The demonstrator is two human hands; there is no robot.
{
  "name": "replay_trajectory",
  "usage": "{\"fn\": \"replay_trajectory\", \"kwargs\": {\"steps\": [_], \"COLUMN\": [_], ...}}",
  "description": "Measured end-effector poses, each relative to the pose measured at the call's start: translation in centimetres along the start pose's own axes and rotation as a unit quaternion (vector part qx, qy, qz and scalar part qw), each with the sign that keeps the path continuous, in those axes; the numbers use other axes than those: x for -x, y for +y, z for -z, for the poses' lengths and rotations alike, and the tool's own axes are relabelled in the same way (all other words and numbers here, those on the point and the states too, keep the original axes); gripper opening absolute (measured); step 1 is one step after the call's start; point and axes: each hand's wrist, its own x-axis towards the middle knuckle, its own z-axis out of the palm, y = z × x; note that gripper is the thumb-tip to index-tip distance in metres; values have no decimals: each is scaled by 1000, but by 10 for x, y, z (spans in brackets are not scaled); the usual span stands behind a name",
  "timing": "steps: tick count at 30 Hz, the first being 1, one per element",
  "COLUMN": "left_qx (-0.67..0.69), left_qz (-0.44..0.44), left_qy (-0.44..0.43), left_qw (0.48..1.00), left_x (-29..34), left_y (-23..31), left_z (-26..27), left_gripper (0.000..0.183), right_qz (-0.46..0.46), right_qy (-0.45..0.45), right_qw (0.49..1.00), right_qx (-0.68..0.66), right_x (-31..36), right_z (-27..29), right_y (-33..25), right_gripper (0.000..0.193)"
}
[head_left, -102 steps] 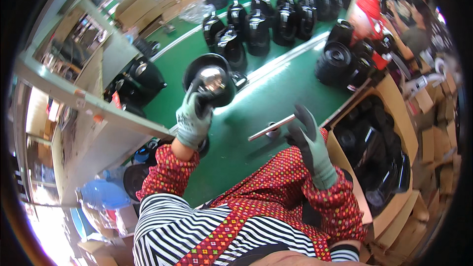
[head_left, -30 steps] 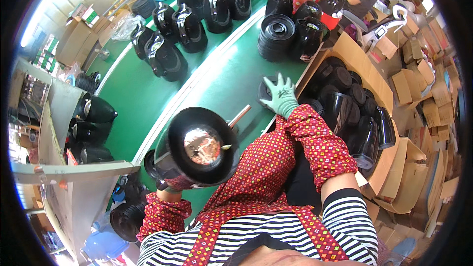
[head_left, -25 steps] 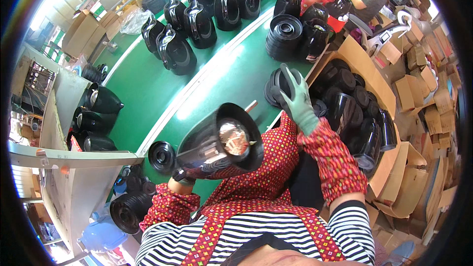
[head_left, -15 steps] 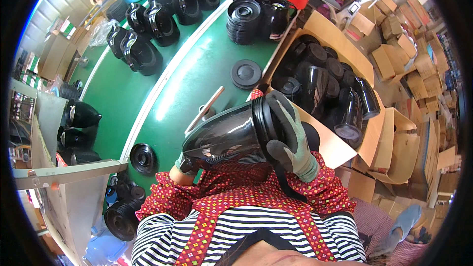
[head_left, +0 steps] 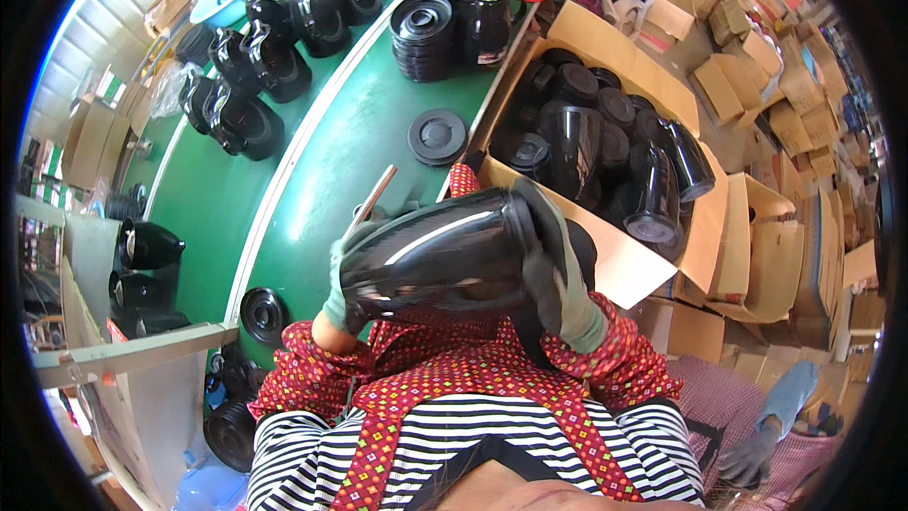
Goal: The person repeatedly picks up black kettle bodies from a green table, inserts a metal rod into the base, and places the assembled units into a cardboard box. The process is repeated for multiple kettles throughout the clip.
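A glossy black jug body [head_left: 435,251] lies sideways in front of my chest, held between both hands. My left hand [head_left: 342,289], in a grey-green glove, grips its narrower left end; most of those fingers are behind or under the shell. My right hand [head_left: 558,270], gloved too, is pressed round the wide right end, covering the rim. Just beyond my left hand, a thin brownish bar [head_left: 374,197] slants up from the green work surface. A round black lid [head_left: 438,137] lies flat further out, and another black disc [head_left: 263,315] sits to the left.
Black jugs with handles [head_left: 244,118] line the green table [head_left: 317,166]. A stack of black lids [head_left: 422,38] stands at the far side. To my right, an open carton [head_left: 615,251] holds several black jug bodies. A co-worker's gloved hand [head_left: 747,459] shows at lower right.
The jug body has turned closer to level, and my right hand now covers its ringed rim. My left hand has come further into sight. The co-worker's hand has moved lower.
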Motion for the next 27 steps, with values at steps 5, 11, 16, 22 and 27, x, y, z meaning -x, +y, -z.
{"fn": "replay_trajectory", "kwargs": {"steps": [5, 11, 16, 22, 27], "left_qx": [-333, -98, -171, -241, -10], "left_qz": [-200, -12, -100, -86, 23], "left_qy": [109, 49, 103, 20, 97], "left_qw": [915, 994, 975, 966, 995], "left_x": [-11, 11, -15, -18, -12], "left_y": [67, -2, 87, 86, 70], "left_z": [11, 34, 5, 15, 0], "left_gripper": [43, 64, 45, 63, 44], "right_qz": [-331, 108, -211, -263, -172], "right_qy": [-131, -118, -53, -119, -8], "right_qw": [900, 974, 939, 855, 909], "right_qx": [-251, 163, -266, -431, -379], "right_x": [-25, -21, -8, -4, 11], "right_z": [23, 33, 11, 29, 8], "right_y": [-2, -21, 13, 18, 10], "right_gripper": [70, 90, 84, 76, 73]}}
